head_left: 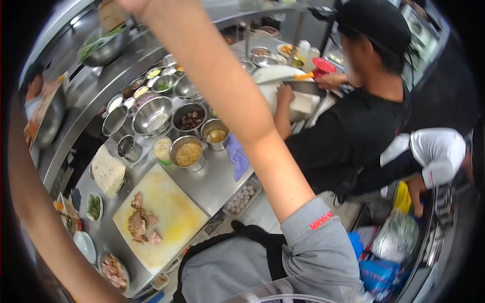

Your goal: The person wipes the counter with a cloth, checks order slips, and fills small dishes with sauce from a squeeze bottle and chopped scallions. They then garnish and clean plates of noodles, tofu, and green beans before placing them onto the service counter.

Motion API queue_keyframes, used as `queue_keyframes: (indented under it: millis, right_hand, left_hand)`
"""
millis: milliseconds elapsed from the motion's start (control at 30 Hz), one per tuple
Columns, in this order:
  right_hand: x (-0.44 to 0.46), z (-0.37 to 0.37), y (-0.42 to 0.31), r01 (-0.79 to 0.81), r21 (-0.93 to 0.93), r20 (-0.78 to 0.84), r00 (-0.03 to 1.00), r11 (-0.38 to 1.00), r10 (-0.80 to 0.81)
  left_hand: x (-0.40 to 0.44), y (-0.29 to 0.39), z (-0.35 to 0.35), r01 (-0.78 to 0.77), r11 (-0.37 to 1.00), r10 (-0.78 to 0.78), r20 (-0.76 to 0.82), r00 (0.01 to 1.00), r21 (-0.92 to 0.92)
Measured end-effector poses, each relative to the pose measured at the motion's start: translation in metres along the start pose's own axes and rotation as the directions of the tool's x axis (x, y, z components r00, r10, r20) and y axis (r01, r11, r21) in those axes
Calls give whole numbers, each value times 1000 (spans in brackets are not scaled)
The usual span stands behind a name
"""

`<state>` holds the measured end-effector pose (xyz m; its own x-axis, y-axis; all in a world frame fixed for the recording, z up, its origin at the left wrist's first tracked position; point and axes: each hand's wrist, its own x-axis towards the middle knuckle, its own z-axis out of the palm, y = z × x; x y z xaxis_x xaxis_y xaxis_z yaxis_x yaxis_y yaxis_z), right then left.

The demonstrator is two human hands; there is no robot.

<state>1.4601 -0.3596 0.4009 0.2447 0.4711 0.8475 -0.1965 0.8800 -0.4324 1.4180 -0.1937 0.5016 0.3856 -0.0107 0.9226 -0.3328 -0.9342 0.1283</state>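
Note:
My right arm reaches up across the middle of the view, and only the base of my right hand (133, 5) shows at the top edge, its fingers out of frame. My left arm rises along the left edge, with the hand out of view. Below them, pieces of cooked meat (139, 224) lie on a white cutting board (179, 204) with yellow stains. Beyond the board are a metal pot of shredded yellow food (188, 154), a bowl of dark chunks (191, 120) and an empty-looking metal bowl (153, 116).
A co-worker in black (353, 126) stands at the right, holding a red and orange item (322, 66). Another person in white (438, 149) bends behind. Eggs (240, 199) sit below the counter edge. A purple cloth (237, 157) hangs over it. A metal shelf holds a bowl of greens (103, 49).

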Motion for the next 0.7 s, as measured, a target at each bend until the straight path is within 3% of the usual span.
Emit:
queue_keyframes:
  millis: [67,100,233,300,367,433,500,567,633,667,700]
  right_hand:
    - [-32,13,2,43,100,-99,995,994,-33]
    - [-39,14,15,166,143,-243,962,976,-128]
    - [-150,43,-8,97,-108,-185,976,989,-115]
    - [-205,61,-31,1,-196,-175,984,981,-36]
    - [-258,77,-67,-115,-380,-152,986,918,61]
    - [-305,95,-108,-191,-524,-241,968,830,71]
    - [-348,118,-153,-254,-558,-462,886,790,-42]
    - [-395,122,-198,-262,-744,-493,837,615,-239]
    - [-438,134,-242,-384,-794,-573,732,471,-368]
    - [-459,140,-263,-387,-793,-587,694,471,-417]
    - [-479,145,-283,-390,-792,-597,657,470,-461]
  left_hand:
    - [-11,-3,3,-29,1000,29,-42,999,11]
    - [-19,-5,3,-47,999,47,-71,996,13]
    - [-62,6,-3,-136,991,128,-254,959,-12]
    - [-88,20,-10,-174,984,149,-370,917,-37]
    - [-116,38,-18,-206,975,141,-485,863,-82]
    - [-147,64,-21,-237,961,112,-582,806,-144]
    - [-180,98,-10,-293,926,73,-649,758,-238]
    - [-215,142,18,-378,869,72,-675,735,-320]
    - [-258,187,55,-483,808,162,-661,733,-338]
    - [-278,223,73,-621,751,431,-547,718,-224]
    - [-304,228,99,-670,633,410,-567,715,-387]
